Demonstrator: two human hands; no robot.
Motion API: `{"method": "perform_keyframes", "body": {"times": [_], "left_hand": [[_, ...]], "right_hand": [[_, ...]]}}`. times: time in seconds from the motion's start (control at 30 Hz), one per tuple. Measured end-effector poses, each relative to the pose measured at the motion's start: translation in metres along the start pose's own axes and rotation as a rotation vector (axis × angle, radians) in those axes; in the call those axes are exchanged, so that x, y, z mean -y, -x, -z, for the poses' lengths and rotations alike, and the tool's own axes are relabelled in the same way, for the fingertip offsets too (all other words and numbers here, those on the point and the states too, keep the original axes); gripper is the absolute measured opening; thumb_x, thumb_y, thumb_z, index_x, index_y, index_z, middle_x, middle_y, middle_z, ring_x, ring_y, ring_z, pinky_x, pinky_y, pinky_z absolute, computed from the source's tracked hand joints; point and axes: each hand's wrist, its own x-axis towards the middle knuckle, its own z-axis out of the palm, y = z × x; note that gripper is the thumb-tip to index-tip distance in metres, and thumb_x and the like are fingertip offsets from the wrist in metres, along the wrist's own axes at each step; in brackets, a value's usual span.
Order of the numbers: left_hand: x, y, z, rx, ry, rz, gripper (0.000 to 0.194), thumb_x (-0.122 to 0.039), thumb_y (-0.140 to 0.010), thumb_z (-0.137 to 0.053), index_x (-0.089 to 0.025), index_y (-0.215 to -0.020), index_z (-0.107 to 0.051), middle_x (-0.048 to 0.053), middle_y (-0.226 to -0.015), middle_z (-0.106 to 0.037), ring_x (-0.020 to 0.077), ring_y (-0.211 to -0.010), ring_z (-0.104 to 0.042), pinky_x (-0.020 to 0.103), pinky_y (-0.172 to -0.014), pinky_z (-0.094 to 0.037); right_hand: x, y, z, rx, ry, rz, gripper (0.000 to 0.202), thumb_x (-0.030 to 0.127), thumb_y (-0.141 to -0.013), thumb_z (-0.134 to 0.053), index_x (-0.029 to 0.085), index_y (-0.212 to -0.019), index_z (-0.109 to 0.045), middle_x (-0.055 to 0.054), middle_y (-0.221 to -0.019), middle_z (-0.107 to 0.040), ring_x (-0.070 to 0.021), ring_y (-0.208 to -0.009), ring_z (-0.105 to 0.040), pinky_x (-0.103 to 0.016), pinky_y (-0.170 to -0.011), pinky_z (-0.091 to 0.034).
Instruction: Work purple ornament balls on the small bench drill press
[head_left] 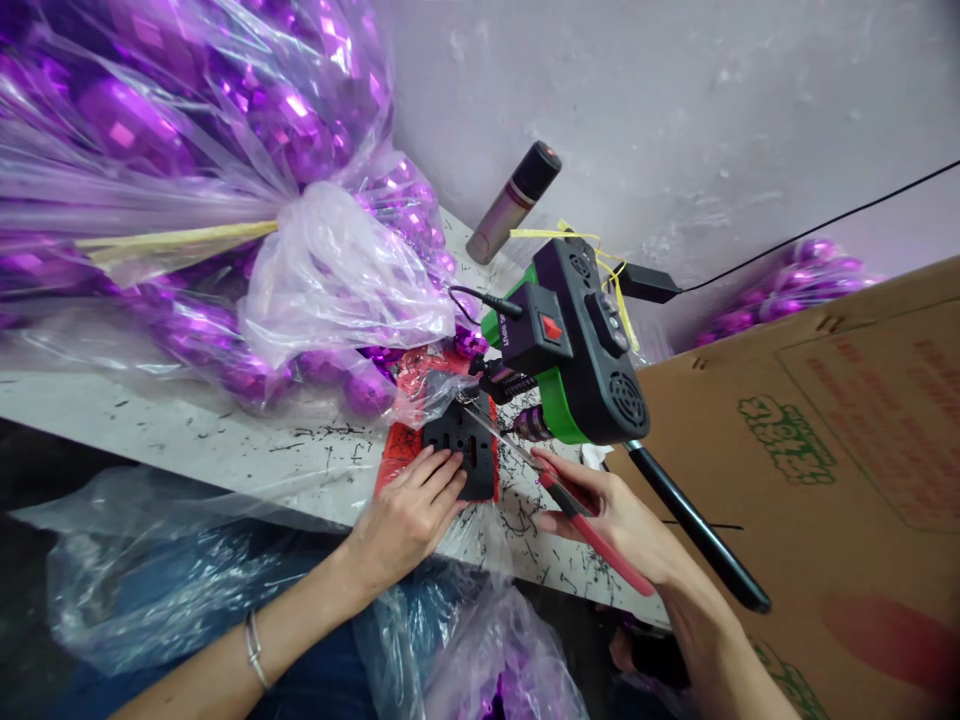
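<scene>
My left hand (409, 515) lies flat with its fingers stretched on the black plate (480, 465) of a small drill press. In my right hand (611, 510) I grip long-nose pliers (585, 525) with red and black handles. Their slim metal jaws reach over the black plate, under the drill head; I cannot make out whether the tips hold anything. The black and green drill head (577, 340) stands tilted in view, with a red switch on its side. Beneath the plate shows a red base (397, 455), partly covered by clear plastic.
Large clear bags of shiny purple balls (292, 125) crowd the left and back. A spray can (514, 200) stands near the wall. At right is a cardboard box (810, 420), beside the press's black lever (697, 525). Dark shavings litter the white table (322, 450).
</scene>
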Motion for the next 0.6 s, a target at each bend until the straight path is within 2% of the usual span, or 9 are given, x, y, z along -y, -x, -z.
{"method": "perform_keyframes", "body": {"times": [0.13, 0.2, 0.3, 0.4, 0.47, 0.53, 0.6], "left_hand": [[0.000, 0.000, 0.000, 0.004, -0.009, -0.002, 0.023, -0.023, -0.095, -0.055, -0.009, -0.107, -0.068, 0.010, -0.115, -0.071, 0.0236, -0.110, -0.066, 0.042, -0.099, -0.056], [0.000, 0.000, 0.000, 0.002, -0.012, -0.002, 0.023, -0.024, -0.096, -0.054, -0.010, -0.107, -0.068, 0.010, -0.115, -0.071, 0.0231, -0.110, -0.066, 0.042, -0.099, -0.056], [0.000, -0.001, 0.000, -0.011, -0.006, -0.006, 0.024, -0.023, -0.096, -0.052, -0.009, -0.107, -0.068, 0.010, -0.114, -0.072, 0.0225, -0.109, -0.066, 0.041, -0.099, -0.056], [0.000, -0.001, 0.000, -0.017, -0.003, -0.002, 0.023, -0.023, -0.096, -0.054, -0.009, -0.106, -0.068, 0.010, -0.114, -0.072, 0.0227, -0.109, -0.067, 0.041, -0.099, -0.056], [0.000, -0.001, 0.000, -0.017, -0.002, 0.002, 0.022, -0.023, -0.095, -0.054, -0.009, -0.106, -0.069, 0.009, -0.114, -0.072, 0.0227, -0.109, -0.067, 0.041, -0.099, -0.056], [0.000, 0.000, 0.000, -0.013, 0.001, -0.001, 0.022, -0.023, -0.095, -0.055, -0.010, -0.107, -0.068, 0.010, -0.115, -0.071, 0.0227, -0.109, -0.066, 0.042, -0.099, -0.056], [0.000, 0.000, 0.000, -0.011, -0.002, -0.005, 0.023, -0.023, -0.095, -0.055, -0.009, -0.107, -0.068, 0.010, -0.115, -0.071, 0.0227, -0.109, -0.066, 0.041, -0.099, -0.056]], "right_hand": [[0.004, -0.002, 0.006, 0.073, -0.041, -0.031, 0.060, 0.047, -0.072, -0.075, 0.021, -0.126, -0.066, -0.007, -0.107, -0.074, -0.0273, -0.095, -0.070, -0.041, -0.082, -0.059], [0.003, 0.001, 0.003, 0.053, -0.018, -0.065, 0.063, 0.046, -0.072, -0.075, 0.020, -0.128, -0.064, -0.007, -0.108, -0.073, -0.0261, -0.094, -0.071, -0.039, -0.082, -0.059], [-0.004, 0.009, -0.007, -0.150, 0.176, -0.058, 0.061, 0.040, -0.075, -0.071, 0.019, -0.132, -0.061, -0.009, -0.113, -0.071, -0.0240, -0.091, -0.070, -0.036, -0.081, -0.059], [-0.014, 0.016, -0.019, -0.386, 0.401, 0.081, 0.055, 0.033, -0.077, -0.064, 0.023, -0.131, -0.060, -0.010, -0.117, -0.068, -0.0259, -0.101, -0.067, -0.038, -0.087, -0.057], [-0.018, 0.017, -0.024, -0.446, 0.438, 0.143, 0.055, 0.030, -0.078, -0.061, 0.023, -0.132, -0.060, -0.009, -0.113, -0.069, -0.0262, -0.102, -0.066, -0.039, -0.089, -0.056], [-0.017, 0.015, -0.025, -0.405, 0.359, 0.114, 0.055, 0.031, -0.079, -0.061, 0.023, -0.133, -0.059, -0.008, -0.103, -0.070, -0.0234, -0.092, -0.068, -0.036, -0.083, -0.058], [-0.012, 0.012, -0.022, -0.291, 0.195, 0.026, 0.057, 0.035, -0.078, -0.066, 0.022, -0.133, -0.060, -0.006, -0.098, -0.071, -0.0204, -0.082, -0.068, -0.032, -0.075, -0.059]]}}
